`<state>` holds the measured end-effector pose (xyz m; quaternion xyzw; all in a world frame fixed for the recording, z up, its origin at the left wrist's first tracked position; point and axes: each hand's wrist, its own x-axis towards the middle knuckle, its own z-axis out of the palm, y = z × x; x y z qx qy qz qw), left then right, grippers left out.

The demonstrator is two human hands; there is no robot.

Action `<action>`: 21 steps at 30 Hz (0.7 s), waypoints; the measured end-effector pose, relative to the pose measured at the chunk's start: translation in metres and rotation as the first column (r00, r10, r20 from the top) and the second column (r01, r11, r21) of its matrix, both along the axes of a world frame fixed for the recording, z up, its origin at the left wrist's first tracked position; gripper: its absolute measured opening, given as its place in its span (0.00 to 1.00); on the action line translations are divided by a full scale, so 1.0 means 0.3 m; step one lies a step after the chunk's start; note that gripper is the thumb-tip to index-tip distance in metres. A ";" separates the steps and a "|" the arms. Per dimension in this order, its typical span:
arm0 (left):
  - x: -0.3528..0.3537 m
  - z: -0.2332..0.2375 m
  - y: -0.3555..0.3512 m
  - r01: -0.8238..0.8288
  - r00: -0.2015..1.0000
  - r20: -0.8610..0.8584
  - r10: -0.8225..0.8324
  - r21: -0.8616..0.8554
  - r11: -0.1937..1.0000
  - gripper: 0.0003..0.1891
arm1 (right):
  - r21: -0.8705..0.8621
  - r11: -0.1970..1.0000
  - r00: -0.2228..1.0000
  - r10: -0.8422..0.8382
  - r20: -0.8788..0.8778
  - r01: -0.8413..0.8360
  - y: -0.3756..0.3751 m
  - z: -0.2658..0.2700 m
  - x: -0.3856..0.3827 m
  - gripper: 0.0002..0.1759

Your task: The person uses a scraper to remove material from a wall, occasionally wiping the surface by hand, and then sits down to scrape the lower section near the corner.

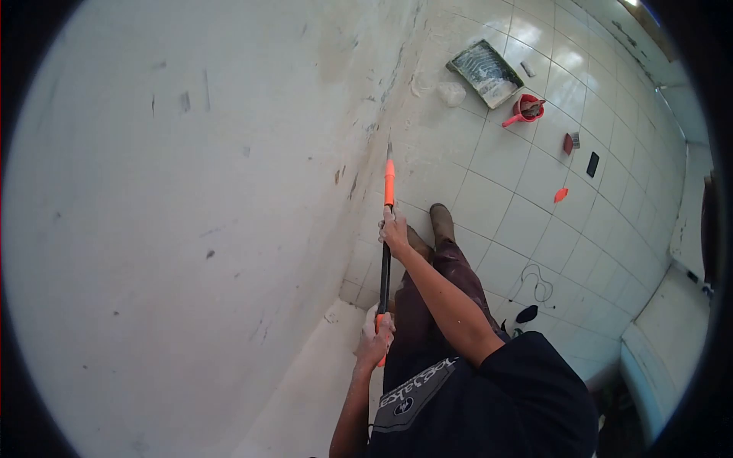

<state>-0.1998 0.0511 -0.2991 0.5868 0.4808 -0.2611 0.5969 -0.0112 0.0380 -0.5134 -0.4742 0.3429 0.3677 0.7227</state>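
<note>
One head-worn fisheye camera looks steeply down beside the white wall, close above the left hand and right hand gripping the pole; tiled floor spreads from the wall's foot.

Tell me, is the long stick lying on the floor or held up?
Held up. The right hand grips the stick by its orange part, and the left hand grips its near end.

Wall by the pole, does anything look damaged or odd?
Yes. The wall carries dark scuffs and gouges, with chipped, rough patches along its foot beside the pole. On the floor, white smears surround the tray, and a loose cord lies on the tiles.
</note>
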 end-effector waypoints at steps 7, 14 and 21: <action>-0.028 -0.087 -0.107 -0.133 0.989 0.050 0.138 -0.087 0.987 0.29 | -0.036 0.995 0.995 0.096 0.032 -0.095 -0.107 -0.017 0.000 0.28; -0.022 -0.121 -0.195 -0.249 0.953 0.153 0.262 -0.102 0.963 0.20 | -0.050 0.994 0.989 0.104 0.107 -0.099 -0.143 -0.033 0.050 0.32; -0.088 -0.160 -0.149 -0.324 0.934 0.139 0.329 -0.061 0.944 0.18 | -0.003 0.989 0.971 0.144 0.189 -0.146 -0.041 -0.114 -0.045 0.37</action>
